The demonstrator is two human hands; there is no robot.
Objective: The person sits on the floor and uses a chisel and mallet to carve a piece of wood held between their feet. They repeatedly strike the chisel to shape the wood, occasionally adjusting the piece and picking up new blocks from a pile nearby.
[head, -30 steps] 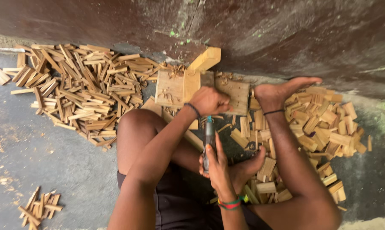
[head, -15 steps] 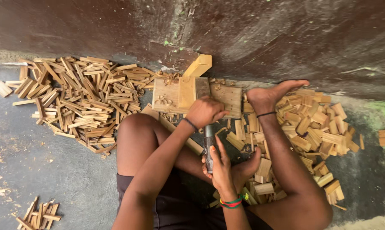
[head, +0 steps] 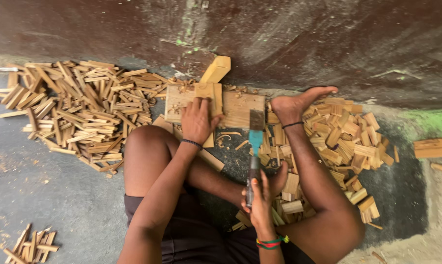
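Wooden stick (head: 210, 105) stands on a flat wood block (head: 231, 108), pinned under the closed fingers of the left hand (head: 197, 120). Right hand (head: 261, 195) fingers wrap a blue-necked chisel (head: 254, 146), its blade just right of the left fingers, touching the block.

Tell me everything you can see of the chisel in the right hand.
The chisel has a flat grey metal blade, a turquoise band below it and a dark handle. It points away from the person, blade end over the near edge of the wooden board, whether touching I cannot tell. The right hand grips the handle near its lower end. The left hand is apart from it, pressing a small wood piece on the board.
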